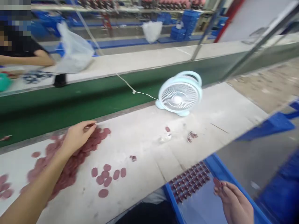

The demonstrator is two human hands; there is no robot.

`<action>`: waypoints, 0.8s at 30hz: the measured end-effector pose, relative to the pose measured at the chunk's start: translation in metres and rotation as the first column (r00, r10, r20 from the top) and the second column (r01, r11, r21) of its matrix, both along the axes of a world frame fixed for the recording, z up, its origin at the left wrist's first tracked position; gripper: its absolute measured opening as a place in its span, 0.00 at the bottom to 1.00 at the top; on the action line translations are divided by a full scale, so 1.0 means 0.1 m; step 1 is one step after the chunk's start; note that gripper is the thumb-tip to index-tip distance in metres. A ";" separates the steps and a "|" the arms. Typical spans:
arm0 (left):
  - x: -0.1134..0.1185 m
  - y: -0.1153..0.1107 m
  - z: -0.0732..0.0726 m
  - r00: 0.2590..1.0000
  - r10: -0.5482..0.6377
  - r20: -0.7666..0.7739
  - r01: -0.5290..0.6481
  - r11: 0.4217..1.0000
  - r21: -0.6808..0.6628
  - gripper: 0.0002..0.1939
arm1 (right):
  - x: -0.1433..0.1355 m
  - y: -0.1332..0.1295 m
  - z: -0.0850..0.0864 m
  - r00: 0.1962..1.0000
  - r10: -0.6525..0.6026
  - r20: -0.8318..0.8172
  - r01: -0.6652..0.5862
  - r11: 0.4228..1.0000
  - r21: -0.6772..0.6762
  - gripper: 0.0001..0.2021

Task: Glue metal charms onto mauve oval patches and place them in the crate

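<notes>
My left hand [78, 135] is over the far edge of a heap of flat reddish-brown oval discs [67, 174] on the white table. Its thumb and fingers are pinched together; whatever they hold, if anything, I cannot make out. At the lower right, my right hand [235, 199] grips a reddish-brown oval disc [217, 182] between thumb and fingers, above a blue crate [223, 168]. Inside that crate, rows of dark red pieces with shiny bits [190, 180] stand closely packed at the left, beside a pale bare bottom. Several loose discs [105, 174] lie between heap and crate.
A pale blue fan [179, 95] stands at the table's far edge, its white cord [144, 93] running up left. Small dark red bits [192, 136] and a thin stick [219, 128] lie on the table. Beyond the green belt [93, 96], a co-worker's arm [28, 59] rests near a plastic bag [74, 51].
</notes>
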State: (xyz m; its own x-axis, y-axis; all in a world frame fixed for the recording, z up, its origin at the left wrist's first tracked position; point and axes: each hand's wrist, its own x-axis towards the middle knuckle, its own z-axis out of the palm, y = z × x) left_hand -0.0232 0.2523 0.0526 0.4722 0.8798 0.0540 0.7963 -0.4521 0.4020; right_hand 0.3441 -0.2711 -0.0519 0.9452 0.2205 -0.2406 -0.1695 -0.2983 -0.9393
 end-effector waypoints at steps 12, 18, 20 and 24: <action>0.66 -1.13 -0.59 0.812 -0.583 -0.025 0.584 0.810 0.048 0.21 | 0.88 -0.71 -1.21 0.984 0.175 0.037 -0.105 0.731 -0.674 0.15; 0.51 -1.27 -0.43 0.876 -0.481 -0.005 0.480 0.875 -0.069 0.20 | 1.02 -0.69 -1.45 0.945 0.326 -0.010 -0.202 0.560 -0.803 0.16; 0.44 -1.29 -0.40 0.885 -0.464 -0.018 0.462 0.883 -0.080 0.20 | 1.03 -0.68 -1.48 0.936 0.351 -0.019 -0.209 0.513 -0.833 0.16; 0.32 -1.29 -0.39 0.912 -0.407 -0.050 0.400 0.910 -0.111 0.20 | 1.03 -0.66 -1.50 0.923 0.383 -0.032 -0.213 0.442 -0.871 0.17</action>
